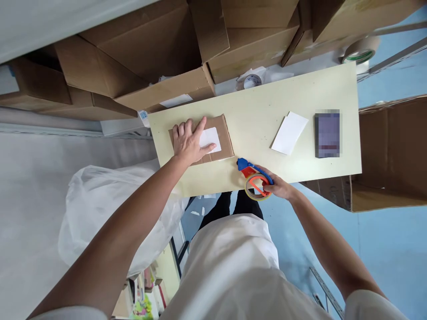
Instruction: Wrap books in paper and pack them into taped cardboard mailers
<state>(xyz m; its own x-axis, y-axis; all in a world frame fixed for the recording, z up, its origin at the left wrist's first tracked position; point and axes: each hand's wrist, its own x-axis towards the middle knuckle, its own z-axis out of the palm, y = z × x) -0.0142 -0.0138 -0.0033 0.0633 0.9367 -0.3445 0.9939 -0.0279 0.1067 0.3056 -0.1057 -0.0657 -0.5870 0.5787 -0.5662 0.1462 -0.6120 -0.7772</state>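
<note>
A flat cardboard box [225, 140] with a white label [211, 138] lies toward the left end of the pale table. Spread across its top is my left hand [188, 141], fingers apart and pressing flat, with the thumb over the label. My right hand [278, 186] grips a tape dispenser [255, 175], blue and red-orange with a roll of tape on it, at the table's front edge. The dispenser's blue head points toward the box's near right corner, a short gap away.
On the table [260, 111] lie white paper slips [289, 133] and a dark, blurred rectangular item [327, 134]. Open cartons [160, 49] line the back, with tape rolls [252, 81] beside them. A large carton [393, 155] stands right; a white plastic bag [100, 209] bulges at left.
</note>
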